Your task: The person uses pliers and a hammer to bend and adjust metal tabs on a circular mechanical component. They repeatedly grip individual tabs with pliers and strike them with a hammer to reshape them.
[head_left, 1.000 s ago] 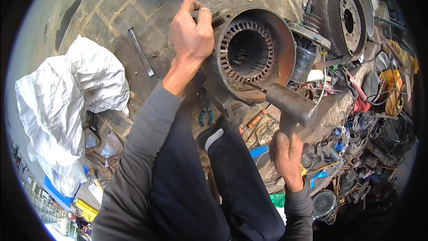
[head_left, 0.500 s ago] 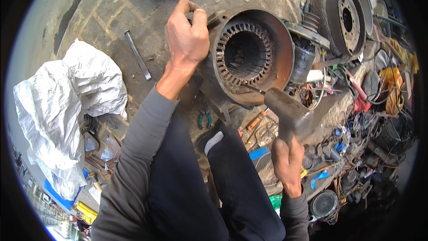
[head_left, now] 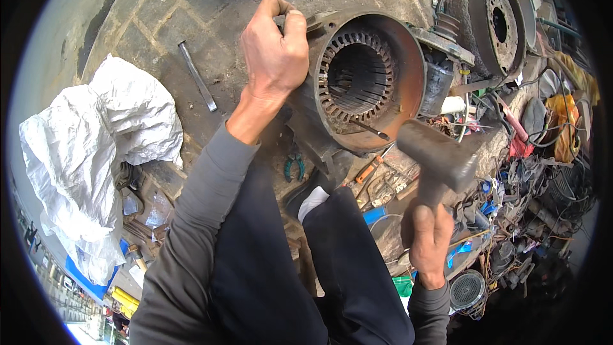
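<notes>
While your left hand [head_left: 276,51] stays out of the comparison, note only what it does here: it is closed in a fist around a thin metal tool [head_left: 317,20], a chisel or punch by the look of it, whose flat end shows past your knuckles and rests against the upper left rim of the motor stator housing [head_left: 367,83]. The housing lies on its side on the paved ground [head_left: 147,32], its open bore facing up toward you, with the slotted lamination ring [head_left: 357,76] visible inside and rust-orange colour around the rim. Your right hand [head_left: 431,239] is wrapped tight around the handle of a heavy hammer [head_left: 437,156]; the dull grey head sits raised to the lower right of the housing, clear of it. A thin rod or screwdriver [head_left: 367,129] lies across the lower edge of the bore. Just below the housing, near your knee, lie pliers with blue-green grips [head_left: 294,167] and an orange-handled screwdriver [head_left: 369,169]. To your left a flat metal bar [head_left: 196,76] lies on the pavement beside a crumpled white sack [head_left: 96,153]. At upper right stands a brake drum [head_left: 495,22], and the right side is a heap of wires and scrap parts [head_left: 543,153].
</notes>
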Demonstrator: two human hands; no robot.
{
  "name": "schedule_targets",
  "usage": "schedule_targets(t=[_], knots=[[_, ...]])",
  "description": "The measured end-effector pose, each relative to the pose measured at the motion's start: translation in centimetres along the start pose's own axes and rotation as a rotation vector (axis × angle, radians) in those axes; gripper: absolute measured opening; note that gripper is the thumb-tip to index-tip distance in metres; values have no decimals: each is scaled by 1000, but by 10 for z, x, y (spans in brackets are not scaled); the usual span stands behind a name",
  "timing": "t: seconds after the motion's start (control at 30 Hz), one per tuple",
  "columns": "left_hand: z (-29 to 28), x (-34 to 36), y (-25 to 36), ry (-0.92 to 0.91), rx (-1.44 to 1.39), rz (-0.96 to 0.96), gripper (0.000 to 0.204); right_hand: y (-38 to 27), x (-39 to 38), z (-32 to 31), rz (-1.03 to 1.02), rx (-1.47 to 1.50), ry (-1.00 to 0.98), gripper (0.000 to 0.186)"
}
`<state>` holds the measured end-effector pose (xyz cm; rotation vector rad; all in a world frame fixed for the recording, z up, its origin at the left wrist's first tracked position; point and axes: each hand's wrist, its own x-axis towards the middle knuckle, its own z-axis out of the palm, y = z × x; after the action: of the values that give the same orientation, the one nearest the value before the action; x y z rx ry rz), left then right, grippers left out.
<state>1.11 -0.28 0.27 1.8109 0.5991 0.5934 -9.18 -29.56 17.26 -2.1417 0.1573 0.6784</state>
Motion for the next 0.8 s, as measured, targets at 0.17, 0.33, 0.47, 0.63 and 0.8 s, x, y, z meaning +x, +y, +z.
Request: schedule_targets(t=[0.17,0.33,0.47,0.63,0.8], knots=[[-1,-4,-3,-49,24,-28,25,-46,-34,-28,-463,687,256,48],[-2,-3,0,-14,30,-15,25,-8,2,19,-315,129,108,41],[-5,1,2,-44,10,-21,25,-3,-9,7,104,29,-7,36],[0,-9,4,-44,9,-9,24,-38,-37,-23,-584,602,325,45],[-1,-9,5,-35,33,-2,23,13,-5,18,-49,108,205,39]])
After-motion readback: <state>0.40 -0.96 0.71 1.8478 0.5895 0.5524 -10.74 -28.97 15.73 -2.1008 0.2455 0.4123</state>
